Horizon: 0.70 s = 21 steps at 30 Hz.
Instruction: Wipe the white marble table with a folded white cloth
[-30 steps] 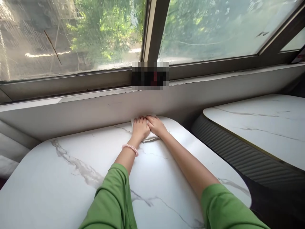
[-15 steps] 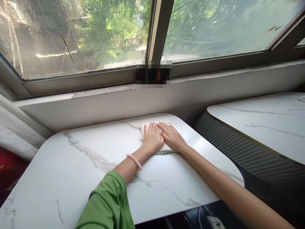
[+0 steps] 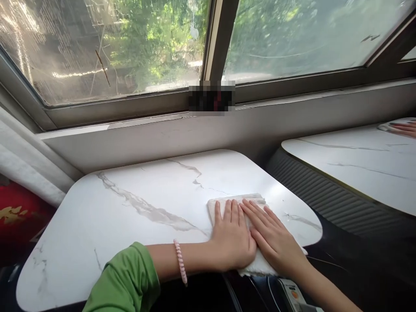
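A folded white cloth (image 3: 259,263) lies on the marble-patterned white table (image 3: 136,190), at its near right edge, with its near end hanging past the edge. My left hand (image 3: 232,236) rests flat on the cloth, fingers extended, a pink beaded bracelet on the wrist. Close against it, my right hand (image 3: 276,236) also presses flat on the cloth with its fingers stretched out. The two hands touch along the thumbs.
On the right stands a second marble-patterned table (image 3: 351,151), where another person's hand (image 3: 406,128) lies on a white cloth (image 3: 385,126). Behind runs a wall (image 3: 156,149) under a window. A white boxy device (image 3: 294,294) sits below the table's edge.
Both hands have slid the cloth from the table's far side toward me and slightly right, to the near edge. Another person's hand has appeared on the second table.
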Motion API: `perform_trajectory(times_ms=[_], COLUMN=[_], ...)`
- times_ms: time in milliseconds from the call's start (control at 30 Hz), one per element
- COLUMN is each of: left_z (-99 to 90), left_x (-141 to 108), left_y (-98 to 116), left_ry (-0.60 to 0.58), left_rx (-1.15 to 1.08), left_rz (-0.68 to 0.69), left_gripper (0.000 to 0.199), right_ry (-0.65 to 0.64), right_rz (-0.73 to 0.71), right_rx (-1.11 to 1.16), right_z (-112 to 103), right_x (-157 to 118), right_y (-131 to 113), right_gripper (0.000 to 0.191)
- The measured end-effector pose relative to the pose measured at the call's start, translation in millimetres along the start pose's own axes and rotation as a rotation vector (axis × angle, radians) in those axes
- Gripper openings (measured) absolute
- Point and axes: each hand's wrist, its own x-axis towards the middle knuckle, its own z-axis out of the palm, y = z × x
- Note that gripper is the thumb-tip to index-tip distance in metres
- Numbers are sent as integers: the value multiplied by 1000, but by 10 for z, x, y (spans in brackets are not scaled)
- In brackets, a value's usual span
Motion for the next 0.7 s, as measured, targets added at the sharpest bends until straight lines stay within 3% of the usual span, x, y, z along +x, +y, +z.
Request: perform_trajectory(times_ms=[167, 300, 567, 700], left_z=[-30, -3, -30, -57], left_x=[8, 132, 545, 754], left_y=[-103, -346, -1234, -1707], left_ry=[-28, 3, 12, 63], left_rx=[-29, -23, -6, 33], left_rz=[-5, -45, -298, -392], left_gripper=[62, 62, 58, 55], right_ry=[-35, -90, -173, -157], right_rz=[89, 132, 125, 128], right_rx=[-18, -13, 86, 133], right_z=[103, 242, 691, 959], right_x=[100, 392, 1559, 2095], right_y=[-40, -40, -125, -170], right_gripper=[64, 62, 54, 52])
